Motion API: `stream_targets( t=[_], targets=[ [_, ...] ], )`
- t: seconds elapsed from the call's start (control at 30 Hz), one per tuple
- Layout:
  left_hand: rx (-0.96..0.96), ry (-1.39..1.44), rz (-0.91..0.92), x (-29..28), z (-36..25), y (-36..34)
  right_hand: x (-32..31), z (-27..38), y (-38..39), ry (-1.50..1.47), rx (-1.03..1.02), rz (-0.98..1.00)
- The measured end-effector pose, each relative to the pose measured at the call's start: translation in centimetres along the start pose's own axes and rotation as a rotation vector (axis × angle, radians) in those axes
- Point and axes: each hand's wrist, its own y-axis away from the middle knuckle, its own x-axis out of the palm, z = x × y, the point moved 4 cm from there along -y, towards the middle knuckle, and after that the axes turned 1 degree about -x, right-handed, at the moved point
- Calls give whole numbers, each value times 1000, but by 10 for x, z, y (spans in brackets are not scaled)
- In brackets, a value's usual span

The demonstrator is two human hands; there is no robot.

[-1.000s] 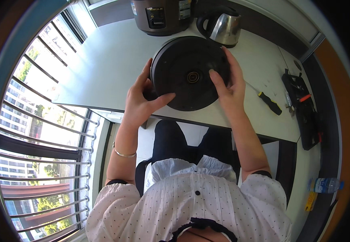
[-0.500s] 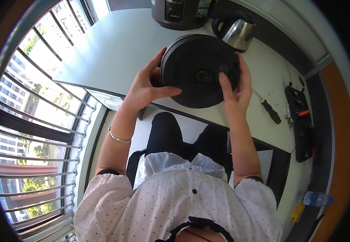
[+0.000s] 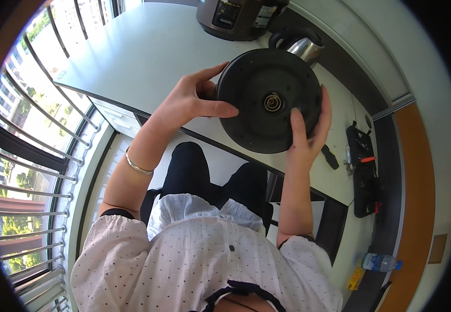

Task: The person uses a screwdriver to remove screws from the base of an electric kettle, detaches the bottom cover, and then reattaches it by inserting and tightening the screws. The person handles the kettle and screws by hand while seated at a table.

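Note:
Between my hands, above the table's near edge, is a round black appliance base (image 3: 254, 122) with small brass-coloured rings at its centre. Its flat face is turned up toward me, with a few small holes in it; what lies behind it is hidden. My left hand (image 3: 194, 101) grips the left rim, thumb laid across the black face and fingers behind. On the right rim, my right hand (image 3: 308, 136) holds with its thumb on the face near the rings and its fingers round the outer edge.
Behind stand a dark cooker (image 3: 236, 18) and a steel kettle (image 3: 306, 48), partly covered by the base. At right lie a screwdriver (image 3: 330, 157), a black tool case (image 3: 365, 177) and a water bottle (image 3: 379, 262). A barred window (image 3: 28, 156) is on the left.
In the picture the black base has shifted slightly right and down, and its face is turned more squarely toward me. Both hands keep their hold. The whole view has shifted.

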Motion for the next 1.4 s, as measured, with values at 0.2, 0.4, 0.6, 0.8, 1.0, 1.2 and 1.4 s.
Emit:
stream_targets(
  t=[0.2, 0.4, 0.6, 0.8, 1.0, 1.2, 1.4],
  targets=[
    [1, -77, 44, 0, 3, 3, 1, -1, 5, -61, 18, -50],
    [6, -75, 58, 6, 3, 6, -3, -7, 7, -124, 27, -55],
    [6, -207, 50, 2, 7, 7, -4, -8, 9, -129, 14, -63],
    [-59, -363, 54, 6, -8, 10, -7, -10, 11, -141, 1, -64],
    [-4, -195, 44, 6, 5, 9, -3, -9, 8, -185, 3, -62],
    [-11, -89, 53, 6, 4, 6, -7, -12, 7, -132, -33, -1],
    [-35, -89, 14, 5, 4, 7, -4, -8, 7, -137, 76, 16]
  ],
)
